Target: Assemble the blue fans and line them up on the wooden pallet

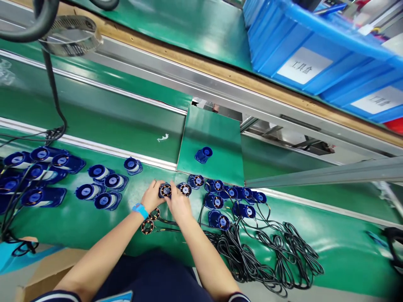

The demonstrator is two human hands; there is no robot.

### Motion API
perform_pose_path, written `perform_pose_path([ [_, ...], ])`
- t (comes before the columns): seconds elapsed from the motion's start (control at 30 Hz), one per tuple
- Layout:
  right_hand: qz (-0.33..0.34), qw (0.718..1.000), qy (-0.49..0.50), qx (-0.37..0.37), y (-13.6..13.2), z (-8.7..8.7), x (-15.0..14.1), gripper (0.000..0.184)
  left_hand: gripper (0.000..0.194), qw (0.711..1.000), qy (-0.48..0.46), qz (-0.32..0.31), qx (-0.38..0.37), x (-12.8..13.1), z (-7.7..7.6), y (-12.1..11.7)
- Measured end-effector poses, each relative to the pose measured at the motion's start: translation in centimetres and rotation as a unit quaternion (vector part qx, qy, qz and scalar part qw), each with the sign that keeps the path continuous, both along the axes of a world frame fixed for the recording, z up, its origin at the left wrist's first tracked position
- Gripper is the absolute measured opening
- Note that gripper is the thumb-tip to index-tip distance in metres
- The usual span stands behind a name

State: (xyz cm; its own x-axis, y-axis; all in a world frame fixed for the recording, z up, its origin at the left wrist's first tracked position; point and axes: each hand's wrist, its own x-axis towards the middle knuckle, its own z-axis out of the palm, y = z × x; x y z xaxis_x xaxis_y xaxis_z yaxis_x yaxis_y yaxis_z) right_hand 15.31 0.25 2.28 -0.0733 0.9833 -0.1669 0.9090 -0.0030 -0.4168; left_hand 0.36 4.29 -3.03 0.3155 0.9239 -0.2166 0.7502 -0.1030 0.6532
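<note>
Near the middle of the green workbench (343,247), the left hand (151,196) and right hand (180,205) are closed from either side on a dark-blue motor housing (165,191), whose top shows a copper-dotted ring. Two loose coil rings (144,228) lie just beside the left wrist, which wears a blue wristband (140,210). Rightward, blue wired housings (217,219) stand beside bundled black cables (239,258); leftward, more blue housings hold white cylinders (110,200). Farther off, one blue housing (204,154) sits on a green panel (217,126).

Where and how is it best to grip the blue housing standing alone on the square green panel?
Probably grip the blue housing around its round barrel, from above: the ring end faces up, the wider base is below, and no neighbour crowds it.
</note>
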Motion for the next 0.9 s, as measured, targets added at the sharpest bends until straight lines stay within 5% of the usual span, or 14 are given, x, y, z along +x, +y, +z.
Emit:
perform_pose_path([
  [0.17,0.040,0.998,-0.005,0.051,0.5,-2.1,-0.3,0.062,0.085,0.999,0.021,-0.016,0.024,-1.3,0.1,-0.5],
  [0.37,0.035,0.990,0.045,0.127,1.4,-2.2,-0.4,0.061,0.056,0.999,0.034,-0.016,0.011,-4.9,0.1,-3.9],
  [0.47,0.033,0.991,0.039,0.125,1.7,-2.2,-0.6,0.061,0.052,0.995,0.063,0.011,0.081,-6.4,1.6,-4.6],
  [0.57,0.058,0.994,0.019,0.087,2.3,-3.0,-0.8,0.059,0.052,0.979,0.131,0.058,0.147,-7.9,4.2,-2.4],
  [0.7,0.040,0.994,0.014,0.097,3.7,-3.7,-0.3,0.063,0.061,0.955,0.207,0.094,0.191,-10.2,6.3,3.6],
  [0.9,0.087,0.990,-0.010,0.110,3.7,-1.1,-1.9,0.044,0.062,0.965,0.237,0.016,0.112,-11.8,4.3,9.9],
])
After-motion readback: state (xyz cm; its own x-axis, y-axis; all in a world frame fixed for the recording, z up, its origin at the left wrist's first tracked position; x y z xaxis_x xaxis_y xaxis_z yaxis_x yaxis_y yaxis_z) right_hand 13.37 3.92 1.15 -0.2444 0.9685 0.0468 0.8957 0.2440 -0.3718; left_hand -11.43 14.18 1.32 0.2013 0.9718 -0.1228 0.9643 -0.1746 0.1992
